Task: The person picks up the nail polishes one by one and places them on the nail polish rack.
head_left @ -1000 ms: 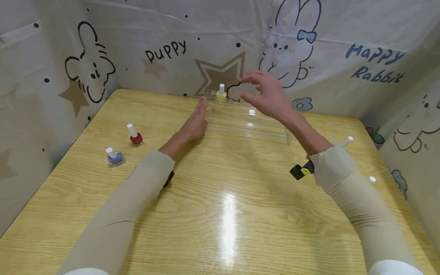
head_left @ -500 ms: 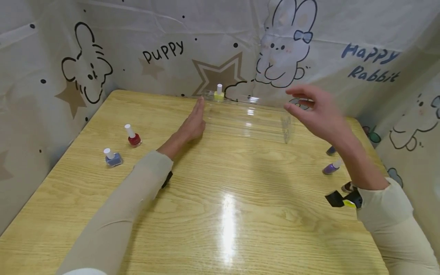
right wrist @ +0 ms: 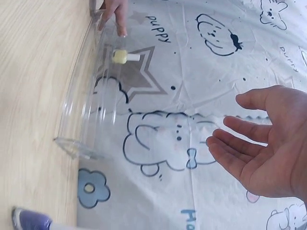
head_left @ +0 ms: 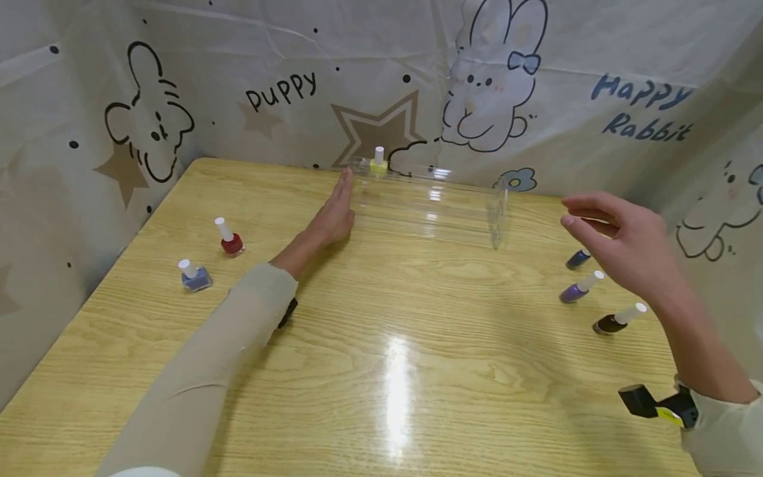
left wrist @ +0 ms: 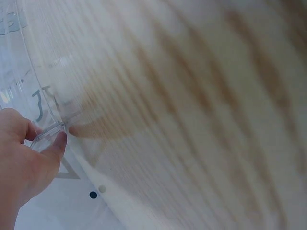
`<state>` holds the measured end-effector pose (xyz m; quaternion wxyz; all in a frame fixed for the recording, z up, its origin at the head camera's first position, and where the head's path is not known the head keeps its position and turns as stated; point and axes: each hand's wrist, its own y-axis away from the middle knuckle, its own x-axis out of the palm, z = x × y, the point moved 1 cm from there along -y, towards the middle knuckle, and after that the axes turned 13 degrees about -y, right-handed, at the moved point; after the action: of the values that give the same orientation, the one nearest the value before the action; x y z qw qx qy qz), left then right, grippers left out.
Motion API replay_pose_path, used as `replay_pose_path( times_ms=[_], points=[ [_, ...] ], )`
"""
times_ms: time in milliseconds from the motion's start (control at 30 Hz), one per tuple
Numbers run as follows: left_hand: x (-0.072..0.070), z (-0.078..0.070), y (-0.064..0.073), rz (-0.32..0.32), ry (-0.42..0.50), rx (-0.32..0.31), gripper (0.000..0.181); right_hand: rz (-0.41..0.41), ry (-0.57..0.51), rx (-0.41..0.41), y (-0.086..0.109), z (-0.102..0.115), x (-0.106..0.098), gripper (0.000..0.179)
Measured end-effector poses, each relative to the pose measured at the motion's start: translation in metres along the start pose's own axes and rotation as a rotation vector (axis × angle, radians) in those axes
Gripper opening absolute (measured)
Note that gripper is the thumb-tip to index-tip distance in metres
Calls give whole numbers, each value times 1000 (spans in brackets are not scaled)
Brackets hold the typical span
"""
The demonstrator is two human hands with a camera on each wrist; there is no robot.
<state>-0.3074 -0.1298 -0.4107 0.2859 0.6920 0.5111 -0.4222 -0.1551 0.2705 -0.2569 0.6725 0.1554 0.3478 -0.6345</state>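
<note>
A clear stepped display rack [head_left: 429, 205] stands at the back of the table. My left hand [head_left: 334, 211] is at its left end; in the left wrist view the thumb and fingers [left wrist: 58, 143] pinch the clear end panel. On the rack's top tier, near that hand, stands a yellow nail polish bottle [head_left: 378, 162] with a white cap. My right hand [head_left: 622, 242] hovers at the right with fingers loosely bent, holding nothing. Close to it are a dark blue nail polish [head_left: 577, 259], a purple nail polish [head_left: 574, 292] and a black nail polish [head_left: 610, 324]. The hand partly covers the dark blue one.
On the left of the wooden table [head_left: 381, 397] stand a red nail polish [head_left: 232, 244] and a grey-blue nail polish [head_left: 197, 279]. A printed cloth [head_left: 369, 53] hangs behind the rack and along both sides.
My right hand has moved from above the rack, near the yellow bottle, to the right, bringing the bottles there into view. The left hand stays at the rack's end.
</note>
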Motion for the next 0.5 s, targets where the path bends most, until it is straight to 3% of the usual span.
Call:
replay_pose_path(
  times_ms=[500],
  points=[
    [0,0,-1,-8,-41,11,77,26,148,136,28,-44,-14,48]
  ],
)
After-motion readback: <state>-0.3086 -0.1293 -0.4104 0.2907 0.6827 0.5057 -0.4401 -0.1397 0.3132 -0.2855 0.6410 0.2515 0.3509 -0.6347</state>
